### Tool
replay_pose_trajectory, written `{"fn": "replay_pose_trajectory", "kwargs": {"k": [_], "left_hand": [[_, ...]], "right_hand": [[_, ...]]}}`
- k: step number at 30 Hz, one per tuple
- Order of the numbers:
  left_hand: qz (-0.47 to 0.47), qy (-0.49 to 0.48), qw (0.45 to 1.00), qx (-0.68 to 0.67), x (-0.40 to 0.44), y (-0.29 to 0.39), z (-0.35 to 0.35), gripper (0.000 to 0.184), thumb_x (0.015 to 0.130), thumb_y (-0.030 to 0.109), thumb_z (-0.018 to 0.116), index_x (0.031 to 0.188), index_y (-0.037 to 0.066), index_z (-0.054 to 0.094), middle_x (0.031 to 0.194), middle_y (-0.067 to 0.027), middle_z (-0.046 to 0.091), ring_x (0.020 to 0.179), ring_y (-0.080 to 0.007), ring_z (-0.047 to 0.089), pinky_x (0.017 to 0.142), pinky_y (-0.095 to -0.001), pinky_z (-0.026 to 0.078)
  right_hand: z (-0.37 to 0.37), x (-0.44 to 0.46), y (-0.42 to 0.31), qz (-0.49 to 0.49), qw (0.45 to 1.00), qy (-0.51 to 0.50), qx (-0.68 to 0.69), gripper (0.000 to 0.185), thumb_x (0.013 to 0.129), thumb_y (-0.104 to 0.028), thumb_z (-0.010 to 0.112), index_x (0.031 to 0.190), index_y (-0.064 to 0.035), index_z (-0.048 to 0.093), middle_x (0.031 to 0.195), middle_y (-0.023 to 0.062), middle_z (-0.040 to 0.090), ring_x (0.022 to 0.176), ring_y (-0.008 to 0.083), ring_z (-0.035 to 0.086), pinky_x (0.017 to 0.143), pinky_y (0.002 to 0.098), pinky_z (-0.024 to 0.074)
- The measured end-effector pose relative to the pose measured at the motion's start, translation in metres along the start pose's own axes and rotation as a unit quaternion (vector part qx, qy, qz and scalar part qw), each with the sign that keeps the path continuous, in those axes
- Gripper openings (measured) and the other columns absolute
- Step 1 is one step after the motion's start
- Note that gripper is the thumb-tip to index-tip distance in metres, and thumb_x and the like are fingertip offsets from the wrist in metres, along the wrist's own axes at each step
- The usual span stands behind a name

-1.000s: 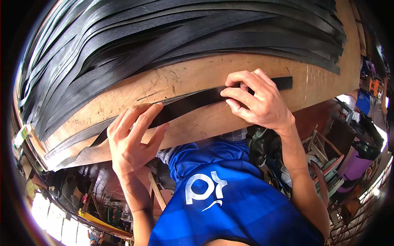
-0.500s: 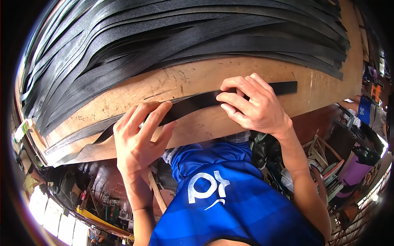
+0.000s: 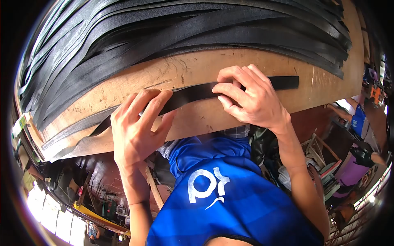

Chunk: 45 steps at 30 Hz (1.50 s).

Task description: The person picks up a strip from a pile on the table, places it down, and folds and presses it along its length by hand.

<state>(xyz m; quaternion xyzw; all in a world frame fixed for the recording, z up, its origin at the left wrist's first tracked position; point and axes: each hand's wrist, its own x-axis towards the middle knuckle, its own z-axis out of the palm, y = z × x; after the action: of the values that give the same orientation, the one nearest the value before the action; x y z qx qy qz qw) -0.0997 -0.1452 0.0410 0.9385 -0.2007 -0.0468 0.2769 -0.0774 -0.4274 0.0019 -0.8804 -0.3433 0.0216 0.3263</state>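
The person's left hand [image 3: 137,129] and right hand [image 3: 256,100] are both at a long black strip [image 3: 191,95] that lies lengthwise near the near edge of a wooden board [image 3: 195,119]. The strip's squared-off end reaches out past the right hand, and its other part runs on beyond the left hand toward the board's left end, bending and showing a twist there.

The left hand's fingers are loosely curved, with the index fingertip at the strip's far edge and the thumb spread apart from it near the closer edge, so the two span the width of the strip. The right hand's fingers are more tightly curled, the index fingertip on the strip and the thumb just below with a small gap between. How firmly either hand has hold of the strip cannot be told.

On the far side of the board lies a large pile of black strips [image 3: 172,35], overlapping and roughly parallel. The person wears a blue shirt [image 3: 230,213] with white lettering. Off to the right, well apart, stands another person in blue [image 3: 359,121].
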Motion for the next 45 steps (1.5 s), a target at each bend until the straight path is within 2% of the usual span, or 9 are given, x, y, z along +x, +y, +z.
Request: {"fn": "replay_pose_trajectory", "kwargs": {"k": [9,11,23,25,27,41,43,45], "left_hand": [[0.004,0.01,1.0,0.005,-0.004,-0.004,0.004,0.042,0.075,0.011,0.089,0.115,0.008,0.077,0.105,-0.0109,0.075,0.091,-0.0308,0.074,0.08,-0.0387,0.06],[0.033,0.028,0.999,0.006,-0.005,-0.007,0.007,0.045,0.073,0.01,0.087,0.116,0.009,0.074,0.104,-0.0082,0.073,0.088,-0.0291,0.071,0.074,-0.04,0.059],[0.039,0.018,0.999,0.029,-0.002,-0.004,0.005,0.044,0.071,0.012,0.085,0.114,0.009,0.073,0.104,-0.0056,0.072,0.086,-0.0258,0.07,0.072,-0.039,0.06],[0.012,-0.005,1.0,0.014,-0.002,-0.001,0.003,0.045,0.074,0.01,0.088,0.118,0.008,0.076,0.105,-0.0097,0.074,0.089,-0.0286,0.072,0.076,-0.0392,0.06],[0.009,-0.006,1.0,0.017,-0.002,0.0,0.003,0.046,0.073,0.009,0.088,0.117,0.008,0.076,0.104,-0.0094,0.073,0.088,-0.0288,0.072,0.075,-0.0392,0.059],[-0.01,-0.01,0.999,0.042,-0.001,0.003,0.007,0.048,0.07,0.009,0.088,0.117,0.009,0.075,0.105,-0.008,0.073,0.088,-0.0286,0.07,0.074,-0.0398,0.059],[-0.008,-0.003,0.999,0.044,-0.002,0.002,0.008,0.048,0.07,0.009,0.088,0.117,0.009,0.074,0.105,-0.0077,0.073,0.088,-0.0285,0.07,0.074,-0.0399,0.059],[0.0,0.01,0.999,0.041,-0.002,0.001,0.01,0.048,0.071,0.009,0.088,0.117,0.009,0.074,0.104,-0.0072,0.072,0.088,-0.0282,0.07,0.075,-0.0397,0.058]], "right_hand": [[0.006,0.007,-0.003,-0.013,1.0,0.007,-0.008,0.02,0.081,-0.009,0.079,0.1,-0.0084,0.071,0.105,0.0016,0.062,0.083,0.0203,0.061,0.077,0.0363,0.0493],[0.006,0.007,-0.003,-0.015,1.0,0.011,-0.011,0.021,0.081,-0.01,0.079,0.1,-0.0084,0.071,0.105,0.0017,0.062,0.083,0.0205,0.061,0.077,0.0366,0.0494],[0.016,0.014,-0.013,-0.017,1.0,0.0,0.022,0.02,0.084,-0.012,0.08,0.102,-0.0092,0.072,0.109,0.0017,0.063,0.087,0.0195,0.062,0.08,0.0363,0.0499],[0.02,0.016,-0.016,-0.016,1.0,0.001,0.026,0.018,0.085,-0.012,0.079,0.101,-0.009,0.072,0.108,0.0016,0.063,0.086,0.0194,0.061,0.079,0.0361,0.0498],[0.025,0.017,-0.015,-0.022,0.999,0.023,0.017,0.027,0.076,-0.007,0.084,0.101,-0.0102,0.075,0.109,-0.0004,0.067,0.073,0.0158,0.058,0.072,0.0339,0.0462],[0.031,0.023,-0.019,-0.015,0.999,0.015,0.036,0.027,0.075,-0.006,0.083,0.1,-0.0102,0.075,0.108,0.0001,0.066,0.072,0.0147,0.058,0.071,0.0332,0.0455],[0.031,0.022,-0.02,-0.002,0.999,-0.002,0.034,0.022,0.081,-0.012,0.079,0.102,-0.01,0.071,0.108,0.0024,0.062,0.088,0.0207,0.062,0.079,0.0375,0.0489],[0.03,0.025,-0.021,-0.004,0.999,0.002,0.035,0.023,0.081,-0.011,0.079,0.102,-0.0097,0.071,0.107,0.0025,0.062,0.088,0.0212,0.062,0.08,0.0374,0.0492]]}}
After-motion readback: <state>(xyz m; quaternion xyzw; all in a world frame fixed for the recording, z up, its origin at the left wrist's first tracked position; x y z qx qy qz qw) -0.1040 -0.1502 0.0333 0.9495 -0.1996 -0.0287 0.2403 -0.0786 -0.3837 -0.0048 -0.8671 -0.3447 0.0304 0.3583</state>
